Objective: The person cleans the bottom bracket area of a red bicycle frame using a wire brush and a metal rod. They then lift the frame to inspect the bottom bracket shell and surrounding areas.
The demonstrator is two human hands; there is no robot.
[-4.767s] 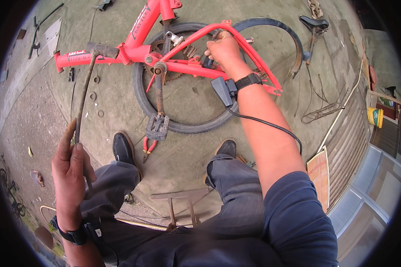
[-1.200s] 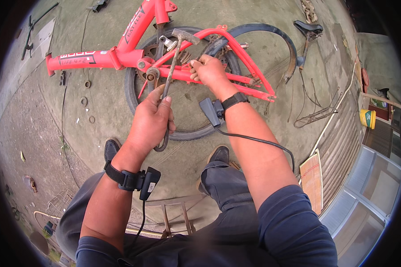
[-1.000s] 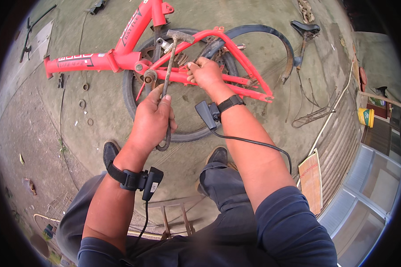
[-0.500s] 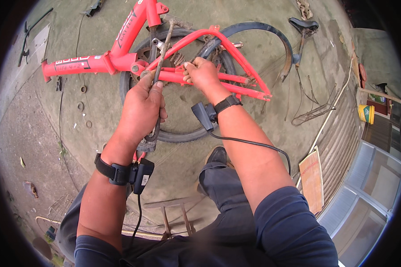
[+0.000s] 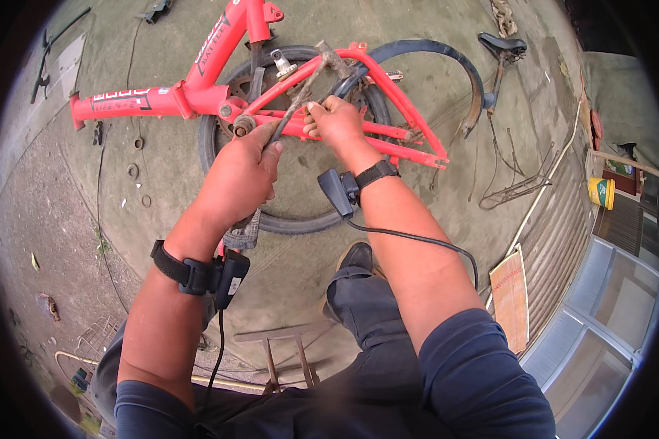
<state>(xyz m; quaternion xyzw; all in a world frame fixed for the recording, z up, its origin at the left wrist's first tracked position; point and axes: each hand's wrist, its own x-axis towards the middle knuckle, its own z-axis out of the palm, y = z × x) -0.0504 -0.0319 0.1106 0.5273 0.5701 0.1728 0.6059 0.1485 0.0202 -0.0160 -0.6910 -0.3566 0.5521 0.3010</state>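
While left hand [image 5: 240, 175] grips hammer [image 5: 300, 96] | right hand [image 5: 338, 126]: grip unclear | red frame [image 5: 206, 101] overlaps wheel [image 5: 298, 224]

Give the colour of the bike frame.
The bike frame is bright pinkish red, with some black-and-white graphics; best seen in the head view.

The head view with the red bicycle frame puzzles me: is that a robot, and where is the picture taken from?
No machine is at work: these are a person's bare hands. The camera is a wide fisheye worn on the head, looking down, so straight edges bend near the rim. The left hand grips a hammer. The right hand is by the red bicycle frame, fingers drawn together; whether they pinch something is hard to tell. A wheel shows behind the frame. Nearby are a saddle, a dark curved mudguard and, farther right, a yellow bucket.
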